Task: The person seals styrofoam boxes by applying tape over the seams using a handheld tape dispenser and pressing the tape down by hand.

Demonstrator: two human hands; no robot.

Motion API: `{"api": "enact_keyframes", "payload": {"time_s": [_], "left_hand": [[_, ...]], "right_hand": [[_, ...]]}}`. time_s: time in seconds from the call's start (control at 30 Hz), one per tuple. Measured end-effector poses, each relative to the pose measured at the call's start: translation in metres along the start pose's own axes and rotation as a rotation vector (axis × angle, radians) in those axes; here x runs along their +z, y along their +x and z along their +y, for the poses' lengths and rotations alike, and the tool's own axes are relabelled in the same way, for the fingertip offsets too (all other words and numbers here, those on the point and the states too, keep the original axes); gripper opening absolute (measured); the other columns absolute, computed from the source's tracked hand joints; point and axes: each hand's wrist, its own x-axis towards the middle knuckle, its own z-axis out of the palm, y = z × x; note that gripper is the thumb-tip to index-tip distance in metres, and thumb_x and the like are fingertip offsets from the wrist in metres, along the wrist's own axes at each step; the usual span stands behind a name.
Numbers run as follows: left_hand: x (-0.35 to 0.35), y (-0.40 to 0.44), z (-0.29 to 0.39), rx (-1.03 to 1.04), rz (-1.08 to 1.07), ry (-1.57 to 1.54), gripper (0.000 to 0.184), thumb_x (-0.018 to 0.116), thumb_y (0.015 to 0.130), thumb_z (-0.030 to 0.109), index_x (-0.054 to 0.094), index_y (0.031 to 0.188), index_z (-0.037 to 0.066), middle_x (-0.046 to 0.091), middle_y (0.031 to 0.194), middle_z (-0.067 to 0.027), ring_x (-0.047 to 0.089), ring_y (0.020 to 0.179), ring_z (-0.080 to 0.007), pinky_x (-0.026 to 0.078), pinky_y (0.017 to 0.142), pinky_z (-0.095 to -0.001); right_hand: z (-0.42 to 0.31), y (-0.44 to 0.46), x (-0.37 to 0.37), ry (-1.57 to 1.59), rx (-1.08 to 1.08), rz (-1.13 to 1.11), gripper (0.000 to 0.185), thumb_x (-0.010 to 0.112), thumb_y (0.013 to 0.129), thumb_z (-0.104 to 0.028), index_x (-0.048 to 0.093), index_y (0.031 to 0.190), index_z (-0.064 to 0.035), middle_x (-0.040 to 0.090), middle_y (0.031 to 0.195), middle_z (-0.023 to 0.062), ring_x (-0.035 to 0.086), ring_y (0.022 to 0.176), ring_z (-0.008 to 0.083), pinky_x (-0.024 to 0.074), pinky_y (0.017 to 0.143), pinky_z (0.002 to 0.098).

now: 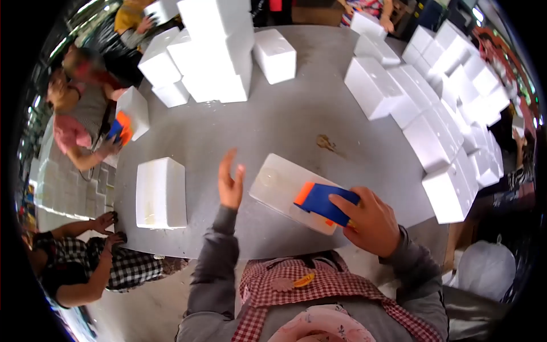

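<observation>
My right hand [373, 221] grips a blue and orange tape dispenser [326, 200], which lies over the right part of a white foam box [285, 183]. This box rests tilted across the near middle of the grey table, in front of me. To the left of the box, my left hand [231, 181] is raised with fingers apart and holds nothing. Another white foam box [161, 192] stands farther left by itself. Whether tape runs from the dispenser onto the box, I cannot make out.
Stacked foam boxes [219, 51] stand at the back left, and many more boxes [424, 125] line the right side. At left, a co-worker [85, 114] holds another blue and orange dispenser against a box. Another person's hands [108, 228] touch the table's left edge. A brown scrap [325, 141] lies mid-table.
</observation>
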Motion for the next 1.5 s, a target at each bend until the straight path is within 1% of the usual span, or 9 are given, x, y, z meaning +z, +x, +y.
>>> {"api": "enact_keyframes", "payload": {"time_s": [0.07,0.27,0.6,0.8,0.9,1.03,1.37,1.47,1.5], "left_hand": [[0.004,-0.024,0.042,0.599,-0.856,0.719,0.064,0.067,0.072,0.046,0.05,0.124,0.01,0.049,0.128,-0.0081,0.042,0.121,-0.0222,0.019,0.107,-0.0454],[0.036,-0.054,0.045,0.629,-0.799,1.017,0.089,0.066,0.056,0.058,0.042,0.132,0.018,0.039,0.138,0.0034,0.033,0.129,-0.0207,0.012,0.107,-0.0484],[0.165,0.071,-0.005,1.028,-0.894,0.896,0.056,0.055,0.081,0.046,0.045,0.131,0.023,0.052,0.109,-0.0084,0.045,0.107,-0.0255,0.028,0.097,-0.0434],[0.165,0.067,-0.023,0.718,-0.917,0.995,0.051,0.044,0.086,0.05,0.04,0.134,0.033,0.054,0.106,-0.011,0.049,0.104,-0.0289,0.033,0.09,-0.0465],[0.127,0.021,0.007,0.365,-0.725,1.21,0.057,0.046,0.085,0.052,0.036,0.136,0.03,0.048,0.119,-0.0173,0.049,0.104,-0.037,0.038,0.086,-0.051],[0.034,-0.017,-0.017,0.699,-0.767,1.233,0.068,0.05,0.078,0.061,0.035,0.137,0.03,0.023,0.144,-0.0196,0.044,0.107,-0.0497,0.045,0.082,-0.0527],[0.025,-0.083,0.035,0.099,-0.71,1.201,0.062,0.045,0.085,0.054,0.036,0.137,0.02,0.036,0.135,-0.0215,0.042,0.12,-0.0363,0.04,0.088,-0.0477],[0.007,-0.078,0.074,0.121,-0.933,1.181,0.059,0.044,0.085,0.054,0.038,0.136,0.023,0.039,0.133,-0.0179,0.04,0.121,-0.0353,0.04,0.085,-0.0546],[0.008,-0.077,0.066,0.598,-0.822,1.171,0.054,0.046,0.086,0.05,0.04,0.135,0.028,0.037,0.137,-0.0124,0.035,0.126,-0.0354,0.032,0.091,-0.061]], "right_hand": [[0.001,-0.024,-0.002,0.002,0.013,-0.033,0.061,0.067,0.062,-0.006,0.052,0.119,-0.0193,0.046,0.11,0.0142,0.055,0.091,0.0318,0.0496,0.071,0.0372],[0.092,-0.172,0.082,0.256,0.201,0.223,0.066,0.069,0.06,-0.004,0.049,0.122,-0.0137,0.043,0.114,0.0193,0.052,0.097,0.0378,0.0465,0.081,0.0406],[0.156,-0.085,0.184,1.62,0.661,0.648,0.067,0.059,0.07,0.007,0.029,0.129,-0.0078,0.047,0.114,0.0091,0.05,0.105,0.0206,0.0436,0.089,0.0308],[0.004,-0.119,0.274,1.38,0.705,1.245,0.063,0.063,0.072,-0.003,0.031,0.127,-0.0034,0.047,0.114,0.0114,0.048,0.104,0.0206,0.0413,0.091,0.0332],[-0.037,-0.087,0.28,1.24,0.836,0.972,0.062,0.064,0.074,-0.008,0.032,0.127,-0.0011,0.046,0.117,0.0134,0.045,0.109,0.0212,0.0385,0.094,0.0335],[0.025,-0.067,0.26,1.15,0.785,0.833,0.061,0.066,0.075,-0.01,0.033,0.126,-0.0027,0.053,0.109,0.0148,0.054,0.097,0.0219,0.0469,0.083,0.0336],[-0.131,-0.126,0.292,1.381,0.937,1.068,0.061,0.06,0.074,0.001,0.035,0.13,-0.0058,0.048,0.117,0.0085,0.049,0.104,0.0174,0.0412,0.09,0.0287],[-0.105,-0.13,0.265,1.386,0.885,1.02,0.06,0.058,0.075,0.003,0.037,0.13,-0.0057,0.048,0.118,0.0083,0.048,0.106,0.0171,0.0414,0.09,0.0286],[-0.108,-0.136,0.254,1.471,0.879,0.986,0.064,0.06,0.074,0.003,0.034,0.132,-0.0059,0.048,0.119,0.0083,0.047,0.107,0.017,0.0415,0.09,0.0298]]}}
